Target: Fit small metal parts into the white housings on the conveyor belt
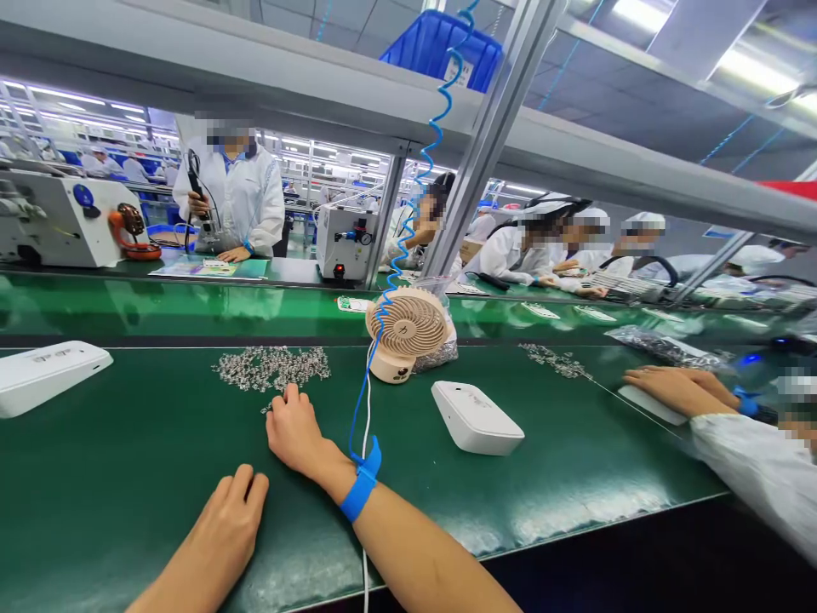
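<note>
My right hand (294, 430) is at the near edge of a spread pile of small shiny metal parts (271, 368). Its fingers are curled down and together, and a few loose parts lie beside them. A blue wrist strap (362, 489) with a coiled cord is around my right wrist. Nearer to me, my left hand (230, 519) rests low over the green work surface (128, 477), its fingers bent and close together. Whatever either hand may hold is hidden beneath the fingers.
A beige fan (405, 332) stands beyond my right hand, its white cable running toward me. White plastic housings (478, 417) lie right and far left. At right, a co-worker's hands (682, 387) are over a white piece. A green conveyor (159, 311) runs behind; several people work beyond.
</note>
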`<state>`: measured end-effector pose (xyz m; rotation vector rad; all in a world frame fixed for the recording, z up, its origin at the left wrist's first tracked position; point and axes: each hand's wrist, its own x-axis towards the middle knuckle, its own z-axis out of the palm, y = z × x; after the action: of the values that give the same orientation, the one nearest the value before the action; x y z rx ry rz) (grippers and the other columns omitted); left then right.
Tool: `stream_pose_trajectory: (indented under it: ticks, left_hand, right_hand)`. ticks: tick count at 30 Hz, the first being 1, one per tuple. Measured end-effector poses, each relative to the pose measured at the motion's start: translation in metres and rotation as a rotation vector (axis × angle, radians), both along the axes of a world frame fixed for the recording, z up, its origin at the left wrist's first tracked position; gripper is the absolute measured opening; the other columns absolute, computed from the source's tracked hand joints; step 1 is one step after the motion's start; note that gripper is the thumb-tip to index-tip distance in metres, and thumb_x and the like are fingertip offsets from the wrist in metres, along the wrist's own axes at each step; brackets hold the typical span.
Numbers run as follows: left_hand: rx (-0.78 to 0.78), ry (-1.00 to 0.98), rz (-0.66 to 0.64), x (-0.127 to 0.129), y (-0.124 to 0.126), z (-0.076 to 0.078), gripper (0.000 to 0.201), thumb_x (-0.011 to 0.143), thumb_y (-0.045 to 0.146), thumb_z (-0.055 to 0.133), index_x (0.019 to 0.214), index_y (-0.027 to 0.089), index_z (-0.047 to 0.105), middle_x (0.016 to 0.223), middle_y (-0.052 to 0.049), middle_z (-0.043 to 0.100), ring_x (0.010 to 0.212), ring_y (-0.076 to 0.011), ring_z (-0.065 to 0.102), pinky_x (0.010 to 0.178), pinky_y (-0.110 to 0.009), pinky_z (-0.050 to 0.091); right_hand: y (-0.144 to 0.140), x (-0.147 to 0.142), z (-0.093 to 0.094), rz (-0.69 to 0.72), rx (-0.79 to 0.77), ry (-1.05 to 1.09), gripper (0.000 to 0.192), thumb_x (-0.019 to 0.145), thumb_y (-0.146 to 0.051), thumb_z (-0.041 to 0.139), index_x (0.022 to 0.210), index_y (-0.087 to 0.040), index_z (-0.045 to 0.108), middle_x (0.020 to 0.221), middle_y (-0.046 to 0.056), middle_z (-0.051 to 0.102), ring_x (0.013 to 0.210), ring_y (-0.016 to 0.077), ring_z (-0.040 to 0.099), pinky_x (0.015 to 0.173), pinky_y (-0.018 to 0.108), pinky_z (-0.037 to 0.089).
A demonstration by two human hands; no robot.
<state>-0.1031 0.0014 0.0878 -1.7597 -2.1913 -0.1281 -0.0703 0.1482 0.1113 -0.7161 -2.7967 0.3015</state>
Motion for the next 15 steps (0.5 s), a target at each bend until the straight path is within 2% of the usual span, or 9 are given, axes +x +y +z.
stream_pose_trajectory:
  ticks: [3, 6, 8, 11, 15]
  left_hand:
    - [-0.071, -0.118, 0.002, -0.002, 0.003, 0.005, 0.043, 0.076, -0.005, 0.024, 0.080, 0.015, 0.062, 0.081, -0.008, 0.055, 0.069, -0.0170, 0.051, 0.068, -0.030, 0.045]
    - [-0.091, -0.342, -0.005, -0.017, 0.022, 0.018, 0.037, 0.077, 0.000, 0.026, 0.079, 0.014, 0.061, 0.083, -0.010, 0.054, 0.074, -0.0199, 0.051, 0.075, -0.035, 0.043]
    - [-0.018, -0.608, 0.000, -0.032, 0.044, 0.028, 0.027, 0.076, 0.006, 0.034, 0.074, 0.015, 0.060, 0.080, -0.009, 0.055, 0.073, -0.0201, 0.051, 0.076, -0.035, 0.043]
    - [0.078, -0.749, 0.046, -0.054, 0.082, 0.037, 0.020, 0.074, 0.013, 0.039, 0.067, 0.017, 0.057, 0.073, -0.006, 0.057, 0.069, -0.0185, 0.053, 0.073, -0.031, 0.043]
    - [0.251, -0.954, 0.167, -0.068, 0.112, 0.027, 0.020, 0.072, 0.021, 0.042, 0.079, 0.016, 0.059, 0.076, -0.005, 0.064, 0.074, -0.0185, 0.060, 0.071, -0.029, 0.047]
  right_hand:
    - [0.004, 0.002, -0.002, 0.048, -0.026, 0.042, 0.013, 0.089, -0.015, 0.050, 0.094, -0.008, 0.060, 0.104, 0.015, 0.046, 0.088, 0.0266, 0.049, 0.076, 0.038, 0.045]
    - [0.012, 0.001, -0.005, 0.058, -0.166, 0.192, 0.007, 0.085, -0.012, 0.056, 0.085, -0.009, 0.062, 0.097, 0.012, 0.049, 0.086, 0.0232, 0.051, 0.078, 0.035, 0.044]
    - [0.018, 0.000, -0.007, 0.037, -0.252, 0.295, 0.009, 0.084, -0.008, 0.055, 0.079, -0.010, 0.062, 0.088, 0.009, 0.053, 0.081, 0.0192, 0.053, 0.077, 0.030, 0.044]
    - [0.024, -0.002, -0.008, -0.001, -0.279, 0.369, 0.016, 0.085, -0.005, 0.048, 0.078, -0.011, 0.062, 0.079, 0.005, 0.056, 0.075, 0.0159, 0.053, 0.073, 0.026, 0.044]
    - [0.023, -0.001, -0.010, 0.003, -0.286, 0.435, 0.018, 0.083, -0.003, 0.048, 0.093, -0.011, 0.060, 0.085, 0.003, 0.060, 0.074, 0.0134, 0.055, 0.070, 0.022, 0.045]
